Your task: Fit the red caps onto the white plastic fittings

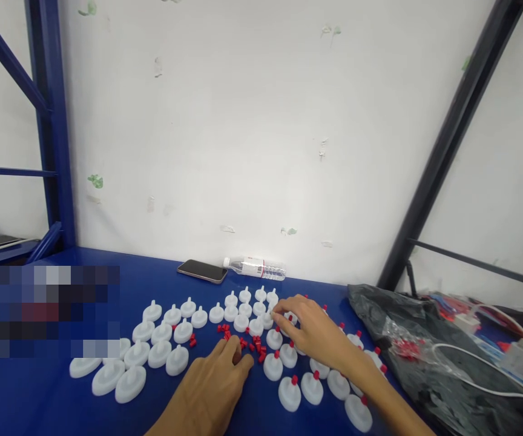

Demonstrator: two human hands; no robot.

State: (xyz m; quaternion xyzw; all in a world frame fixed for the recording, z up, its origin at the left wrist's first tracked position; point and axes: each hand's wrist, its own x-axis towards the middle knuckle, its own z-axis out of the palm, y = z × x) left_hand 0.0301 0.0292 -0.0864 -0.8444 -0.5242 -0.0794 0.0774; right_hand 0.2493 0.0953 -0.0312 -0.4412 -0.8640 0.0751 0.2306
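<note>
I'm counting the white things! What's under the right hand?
White spouted pieces with red caps peek out beside the right hand. Anything directly beneath it is covered.

I count one left hand [218, 375], one right hand [307, 324], one phone [202, 270], one bottle [252, 267]. Over thirty white pieces [131, 389]; red caps [262, 352] too jumbled.

blue table [150, 277]: white pieces [177, 362], red caps [261, 353], phone [202, 271]
</note>
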